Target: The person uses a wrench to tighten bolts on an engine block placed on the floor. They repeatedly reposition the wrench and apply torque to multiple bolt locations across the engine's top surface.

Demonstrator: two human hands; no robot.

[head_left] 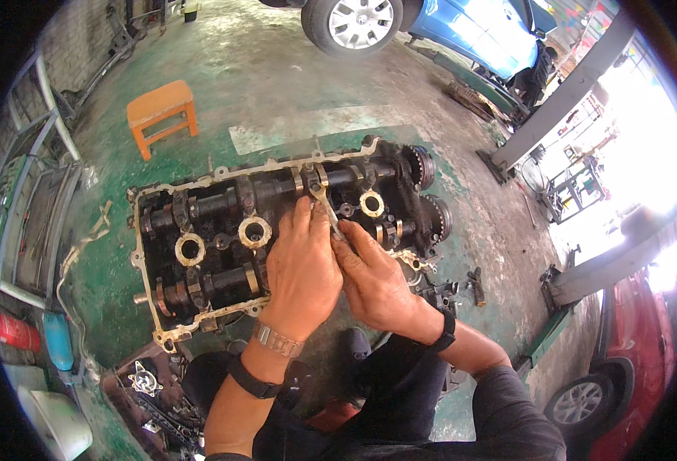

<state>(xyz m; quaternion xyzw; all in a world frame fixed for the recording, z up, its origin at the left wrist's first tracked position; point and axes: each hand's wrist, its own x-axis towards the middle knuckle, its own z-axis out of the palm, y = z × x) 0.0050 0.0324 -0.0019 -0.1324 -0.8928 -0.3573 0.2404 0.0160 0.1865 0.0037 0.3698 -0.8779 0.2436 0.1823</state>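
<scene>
A greasy black engine cylinder head with camshafts, pale round ports and two dark cam gears fills the middle. A metal wrench sits with its upper end near a bolt on the rear camshaft row. My left hand lies over the head's middle, its fingertips pressed along the wrench's left side. Just right of it, my right hand has its fingers closed on the wrench's lower end. The left palm and part of the wrench are hidden by my hands.
An orange stool stands behind at left. Raised blue and red cars flank me, with lift posts at right. A person in dark clothing is beside the blue car. A parts tray lies lower left.
</scene>
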